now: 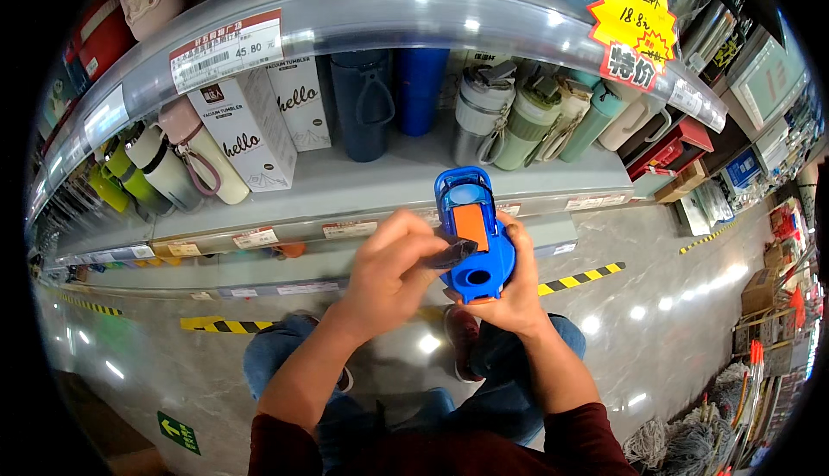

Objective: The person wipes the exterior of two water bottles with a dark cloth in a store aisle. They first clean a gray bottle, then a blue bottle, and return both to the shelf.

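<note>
My right hand (511, 288) is wrapped around a blue plastic drink bottle (502, 259), held upright before me. Its lid is seen from above, with a round dark opening, an orange part (471, 225) and a raised blue loop at the far side. On the left of the lid, my left hand (395, 275) pinches a dark cloth (451, 254) between thumb and fingers, its tip over the near end of the orange part. The bottle's body is mostly hidden beneath the lid and my right hand.
Beyond my hands runs a grey shelf (337, 181) with a dark blue tumbler (360, 110), white tumbler boxes (249, 139) and several flasks. A clear shelf edge (414, 7) with price tags overhangs it. Mop heads (696, 437) stand at lower right.
</note>
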`<action>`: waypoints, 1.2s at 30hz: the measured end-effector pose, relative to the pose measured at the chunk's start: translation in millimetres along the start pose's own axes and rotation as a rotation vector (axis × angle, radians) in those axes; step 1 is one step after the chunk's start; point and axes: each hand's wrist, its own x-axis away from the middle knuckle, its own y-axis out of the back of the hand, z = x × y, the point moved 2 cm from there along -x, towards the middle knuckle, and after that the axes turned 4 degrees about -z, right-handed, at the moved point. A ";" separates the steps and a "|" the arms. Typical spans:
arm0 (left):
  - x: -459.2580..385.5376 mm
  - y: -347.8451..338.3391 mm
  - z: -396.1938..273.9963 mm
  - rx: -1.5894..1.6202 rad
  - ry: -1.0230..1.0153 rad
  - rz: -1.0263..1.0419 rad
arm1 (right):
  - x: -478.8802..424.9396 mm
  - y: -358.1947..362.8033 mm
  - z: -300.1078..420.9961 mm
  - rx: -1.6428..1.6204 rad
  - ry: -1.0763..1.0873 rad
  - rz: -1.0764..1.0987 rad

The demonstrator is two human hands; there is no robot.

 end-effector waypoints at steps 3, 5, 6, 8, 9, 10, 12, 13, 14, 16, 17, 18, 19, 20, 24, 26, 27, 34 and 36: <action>1.7 -1.8 0.1 0.034 0.026 -0.079 | -3.9 0.6 1.7 0.047 0.119 -0.011; 3.2 -3.1 0.7 0.061 0.070 -0.138 | -5.8 0.6 1.1 0.072 0.197 0.005; 4.4 -3.3 1.0 0.073 0.104 -0.161 | -5.4 -0.1 0.7 0.063 0.208 0.006; 5.0 -2.3 -0.8 0.043 0.139 -0.192 | -5.3 -0.7 1.9 0.073 0.214 0.020; 6.6 -2.3 -0.5 0.030 0.173 -0.241 | -5.4 -1.6 3.5 0.088 0.210 0.035; 8.2 -3.5 -0.2 0.016 0.207 -0.291 | -5.7 -2.7 5.3 0.104 0.206 0.050; 8.1 -3.8 -1.7 -0.058 0.211 -0.336 | -6.4 -7.6 10.0 0.169 0.214 0.056; 4.8 -2.6 -4.1 -0.119 0.181 -0.331 | -6.6 -9.1 11.0 0.203 0.218 0.058; 2.7 -2.0 -5.3 -0.180 0.151 -0.326 | -6.2 -9.7 9.5 0.239 0.238 0.053; 2.7 -2.1 -4.2 -0.289 0.154 -0.259 | -4.5 -12.8 4.9 0.307 0.278 0.037; 3.3 -2.1 -3.5 -0.344 0.156 -0.225 | -5.5 -13.7 5.5 0.362 0.300 0.065; 4.7 -3.6 -0.7 -0.373 0.137 -0.191 | -7.3 -13.0 7.5 0.421 0.321 0.093; 4.7 -2.6 -0.3 -0.356 0.127 -0.158 | -8.3 -13.2 8.9 0.479 0.341 0.122; 4.0 -0.4 0.8 -0.339 0.117 -0.126 | -7.7 -13.7 8.3 0.462 0.325 0.106; -0.9 4.1 0.9 -0.131 0.046 0.011 | -4.3 -16.4 2.2 0.338 0.239 0.033; -2.2 7.6 1.4 -0.099 0.004 0.117 | -6.9 -16.8 5.5 0.322 0.174 0.035; -2.1 9.4 1.5 -0.084 -0.016 0.172 | -7.0 -16.9 5.3 0.310 0.190 0.034; 0.4 10.7 3.7 -0.193 -0.033 0.072 | -9.1 -18.4 8.1 0.392 0.211 0.104; -1.7 13.2 3.8 -0.259 -0.040 0.008 | -7.4 -19.5 6.4 0.406 0.261 0.115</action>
